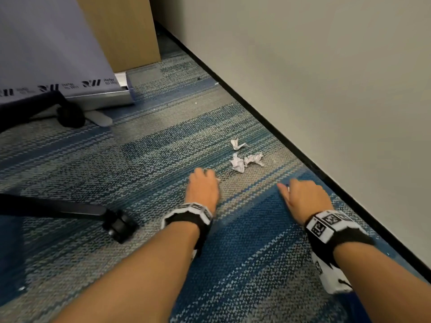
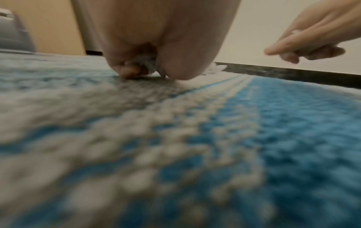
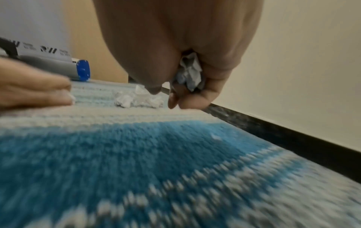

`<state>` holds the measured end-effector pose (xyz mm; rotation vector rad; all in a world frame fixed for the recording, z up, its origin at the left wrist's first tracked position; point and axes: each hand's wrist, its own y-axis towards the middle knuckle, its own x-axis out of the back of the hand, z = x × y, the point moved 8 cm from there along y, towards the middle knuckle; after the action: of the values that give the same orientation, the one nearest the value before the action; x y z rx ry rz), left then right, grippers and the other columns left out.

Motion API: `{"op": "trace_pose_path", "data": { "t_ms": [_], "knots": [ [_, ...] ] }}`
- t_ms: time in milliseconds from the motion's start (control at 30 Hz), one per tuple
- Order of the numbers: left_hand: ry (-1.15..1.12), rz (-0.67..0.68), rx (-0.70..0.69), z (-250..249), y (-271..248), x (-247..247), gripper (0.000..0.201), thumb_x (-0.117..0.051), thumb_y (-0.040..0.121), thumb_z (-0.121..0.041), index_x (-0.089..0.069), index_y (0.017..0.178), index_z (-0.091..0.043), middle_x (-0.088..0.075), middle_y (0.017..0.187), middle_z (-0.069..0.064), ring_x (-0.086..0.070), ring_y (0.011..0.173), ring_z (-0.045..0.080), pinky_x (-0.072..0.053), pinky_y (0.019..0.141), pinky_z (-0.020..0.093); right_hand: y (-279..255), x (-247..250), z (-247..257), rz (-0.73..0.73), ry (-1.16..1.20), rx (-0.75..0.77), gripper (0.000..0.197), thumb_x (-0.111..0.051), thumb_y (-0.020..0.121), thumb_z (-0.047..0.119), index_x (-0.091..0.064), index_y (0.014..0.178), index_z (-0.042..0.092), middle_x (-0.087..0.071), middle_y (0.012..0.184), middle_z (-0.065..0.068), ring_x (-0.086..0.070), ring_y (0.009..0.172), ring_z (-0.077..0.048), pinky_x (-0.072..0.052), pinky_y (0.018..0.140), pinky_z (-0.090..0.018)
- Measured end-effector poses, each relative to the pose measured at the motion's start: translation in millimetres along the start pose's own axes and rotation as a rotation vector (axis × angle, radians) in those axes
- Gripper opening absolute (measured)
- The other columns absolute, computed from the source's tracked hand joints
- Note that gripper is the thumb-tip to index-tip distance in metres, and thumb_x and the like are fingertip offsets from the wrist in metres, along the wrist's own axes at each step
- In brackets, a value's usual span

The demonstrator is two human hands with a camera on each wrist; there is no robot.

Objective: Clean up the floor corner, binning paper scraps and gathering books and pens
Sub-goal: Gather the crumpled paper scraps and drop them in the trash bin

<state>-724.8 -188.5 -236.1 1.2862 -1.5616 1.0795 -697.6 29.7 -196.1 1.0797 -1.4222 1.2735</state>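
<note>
Crumpled white paper scraps (image 1: 247,160) lie on the blue and grey carpet near the black skirting, with one more scrap (image 1: 237,144) just beyond them. My left hand (image 1: 203,184) is down on the carpet just short of them, fingers curled round a paper scrap (image 2: 145,63) that touches the floor. My right hand (image 1: 303,194) hovers low to the right, closer to the wall, and grips a wad of crumpled paper (image 3: 190,72) in its curled fingers. The loose scraps (image 3: 136,98) lie ahead of it. No books or pens are in view.
A grey banner stand base (image 1: 98,96) and a tan cabinet (image 1: 126,31) stand at the back left. Black chair legs with castors (image 1: 120,224) reach in from the left. The wall and its black skirting (image 1: 303,157) run along the right.
</note>
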Motion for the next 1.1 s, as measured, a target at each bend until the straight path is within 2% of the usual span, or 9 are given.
{"op": "trace_pose_path", "data": {
  "t_ms": [167, 267, 367, 433, 567, 667, 800, 967, 1100],
  "knots": [
    [0.056, -0.027, -0.007, 17, 10, -8, 0.029, -0.031, 0.102, -0.033, -0.045, 0.113, -0.010, -0.043, 0.114, 0.010, -0.044, 0.102, 0.027, -0.041, 0.077, 0.034, 49, 23, 65, -0.154, 0.319, 0.125, 0.032, -0.032, 0.102, 0.030, -0.040, 0.127, 0.011, -0.047, 0.117, -0.018, -0.047, 0.067, -0.030, -0.037, 0.062, -0.035],
    [0.054, -0.013, -0.009, 21, 14, -8, 0.030, -0.031, 0.102, -0.034, -0.046, 0.113, -0.011, -0.043, 0.115, 0.009, -0.043, 0.104, 0.027, -0.042, 0.080, 0.035, 79, 14, 101, -0.120, 0.337, 0.170, 0.049, -0.035, 0.101, 0.036, -0.021, 0.147, 0.025, -0.020, 0.150, -0.023, -0.050, 0.115, -0.042, -0.047, 0.089, -0.051],
    [0.046, -0.009, -0.016, 23, 16, -10, 0.031, -0.032, 0.101, -0.036, -0.046, 0.114, -0.012, -0.042, 0.115, 0.008, -0.043, 0.104, 0.026, -0.042, 0.081, 0.034, 101, -14, 119, 0.046, 0.182, 0.145, 0.061, -0.030, 0.098, 0.053, -0.007, 0.151, 0.036, 0.004, 0.160, -0.015, -0.007, 0.146, -0.039, -0.023, 0.106, -0.067],
    [0.046, 0.002, -0.015, 24, 18, -10, 0.032, -0.032, 0.101, -0.037, -0.047, 0.114, -0.012, -0.042, 0.115, 0.008, -0.044, 0.105, 0.026, -0.042, 0.082, 0.034, 104, -29, 118, 0.110, 0.051, 0.114, 0.061, -0.026, 0.097, 0.055, -0.011, 0.151, 0.031, -0.004, 0.160, -0.011, -0.007, 0.146, -0.036, -0.028, 0.103, -0.068],
    [0.051, 0.056, 0.004, 26, 20, -13, 0.033, -0.031, 0.101, -0.038, -0.045, 0.115, -0.012, -0.041, 0.116, 0.009, -0.044, 0.106, 0.027, -0.042, 0.085, 0.035, 91, -20, 110, -0.047, -0.109, 0.095, 0.047, -0.028, 0.099, 0.047, -0.041, 0.127, 0.011, -0.042, 0.133, -0.015, -0.046, 0.116, -0.032, -0.053, 0.078, -0.048],
    [0.049, 0.076, 0.010, 29, 21, -16, 0.032, -0.030, 0.101, -0.038, -0.045, 0.114, -0.012, -0.041, 0.115, 0.009, -0.043, 0.104, 0.027, -0.042, 0.085, 0.036, 86, -19, 90, -0.076, -0.136, 0.055, 0.034, -0.032, 0.100, 0.036, -0.046, 0.111, 0.008, -0.048, 0.111, -0.015, -0.052, 0.094, -0.030, -0.047, 0.068, -0.037],
    [0.046, 0.097, 0.010, 28, 24, -14, 0.031, -0.029, 0.102, -0.035, -0.045, 0.110, -0.010, -0.042, 0.113, 0.010, -0.044, 0.099, 0.027, -0.041, 0.083, 0.036, 71, -27, 63, -0.002, -0.138, 0.048, 0.020, -0.031, 0.101, 0.012, -0.041, 0.116, 0.005, -0.051, 0.113, -0.016, -0.060, 0.095, -0.029, -0.048, 0.072, -0.033],
    [0.090, 0.174, -0.045, 12, 13, 3, 0.031, -0.030, 0.104, -0.025, -0.046, 0.116, -0.002, -0.041, 0.119, 0.019, -0.046, 0.108, 0.037, -0.038, 0.088, 0.044, 19, -17, 37, 0.126, 0.012, 0.016, 0.031, -0.028, 0.104, 0.019, -0.047, 0.117, -0.002, -0.057, 0.118, -0.024, -0.057, 0.107, -0.040, -0.045, 0.082, -0.042],
    [0.176, 0.374, 0.024, 19, 12, 5, 0.037, -0.031, 0.103, -0.031, -0.040, 0.128, -0.004, -0.036, 0.132, 0.023, -0.045, 0.119, 0.043, -0.039, 0.099, 0.052, -52, 8, 3, 0.162, 0.153, 0.016, 0.032, -0.038, 0.101, 0.023, -0.051, 0.110, -0.005, -0.059, 0.111, -0.032, -0.056, 0.103, -0.046, -0.043, 0.080, -0.045]
  ]
}}
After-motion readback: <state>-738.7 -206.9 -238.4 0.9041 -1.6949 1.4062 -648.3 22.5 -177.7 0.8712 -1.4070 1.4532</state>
